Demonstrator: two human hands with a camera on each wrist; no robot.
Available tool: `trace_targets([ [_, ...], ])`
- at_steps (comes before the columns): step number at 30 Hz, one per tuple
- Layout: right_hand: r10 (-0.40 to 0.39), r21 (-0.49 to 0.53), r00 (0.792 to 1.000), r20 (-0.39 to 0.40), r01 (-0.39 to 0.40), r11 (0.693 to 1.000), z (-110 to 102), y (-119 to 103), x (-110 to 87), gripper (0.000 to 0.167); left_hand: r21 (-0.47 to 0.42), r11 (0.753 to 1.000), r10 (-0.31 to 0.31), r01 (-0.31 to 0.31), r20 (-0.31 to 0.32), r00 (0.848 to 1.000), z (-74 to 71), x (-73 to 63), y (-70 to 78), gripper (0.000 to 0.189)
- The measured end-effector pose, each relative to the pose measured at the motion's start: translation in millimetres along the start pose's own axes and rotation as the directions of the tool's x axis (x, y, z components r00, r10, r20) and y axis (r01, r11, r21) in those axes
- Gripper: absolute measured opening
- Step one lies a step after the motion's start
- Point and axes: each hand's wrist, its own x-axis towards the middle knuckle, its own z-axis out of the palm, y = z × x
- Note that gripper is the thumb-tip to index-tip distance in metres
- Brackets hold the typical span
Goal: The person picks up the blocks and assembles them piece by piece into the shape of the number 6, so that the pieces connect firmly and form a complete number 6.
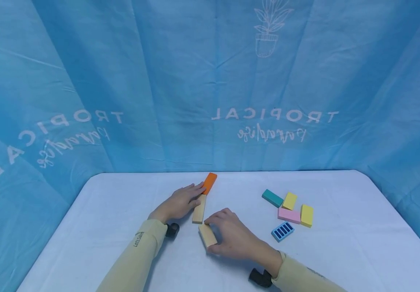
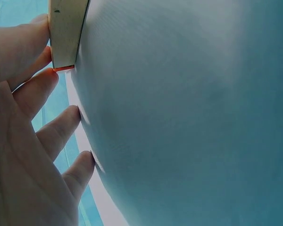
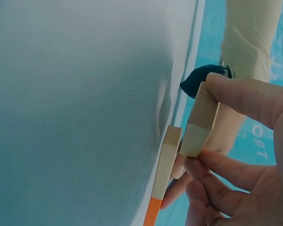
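My right hand (image 1: 233, 235) pinches a plain wooden block (image 1: 207, 235) by its two ends, between thumb and fingertips. In the right wrist view this held block (image 3: 200, 120) is tilted, close over the white cloth. Just beyond it lies a second plain wooden block (image 1: 199, 209), set end to end with an orange block (image 1: 210, 183) in one line. My left hand (image 1: 180, 202) rests beside that line with its fingers extended. Its thumb (image 2: 26, 44) touches the side of the second wooden block (image 2: 67, 35), and its fingertips reach the orange block.
To the right lie a teal block (image 1: 272, 198), a pink block (image 1: 289, 215), two yellow blocks, one upper (image 1: 289, 200) and one lower (image 1: 306, 215), and a blue block with dark stripes (image 1: 283, 231). A white cloth (image 1: 122, 243) covers the table; a blue curtain (image 1: 180, 81) hangs behind.
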Motion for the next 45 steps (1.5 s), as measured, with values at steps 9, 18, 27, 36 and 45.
trace_targets([
  [9, -0.018, 0.002, 1.0, 0.015, 0.018, 1.0, 6, -4, 7.5, 0.064, -0.003, 1.0, -0.005, 0.005, 0.002, 1.0, -1.0, 0.1, 1.2, 0.053],
  [18, -0.026, -0.06, 0.999, 0.035, 0.028, 0.998, 8, -8, 13.6, 0.067, 0.005, 1.0, -0.009, 0.009, 0.016, 1.0, -1.9, 1.2, 1.8, 0.053],
  [27, -0.06, -0.115, 0.998, 0.018, 0.061, 0.991, 10, -10, 19.2, 0.065, 0.016, 1.0, -0.011, 0.011, 0.02, 1.0, -1.1, 2.2, 1.6, 0.053],
  [36, -0.047, -0.121, 0.998, 0.029, 0.05, 0.991, 9, -13, 21.6, 0.063, 0.002, 1.0, -0.025, 0.025, 0.015, 1.0, -0.2, 1.9, 2.4, 0.052],
  [45, 0.001, -0.15, 0.999, 0.036, 0.005, 0.989, 10, -15, 22.7, 0.065, 0.01, 1.0, -0.026, 0.026, 0.012, 1.0, -0.4, 2.1, 2.3, 0.053],
])
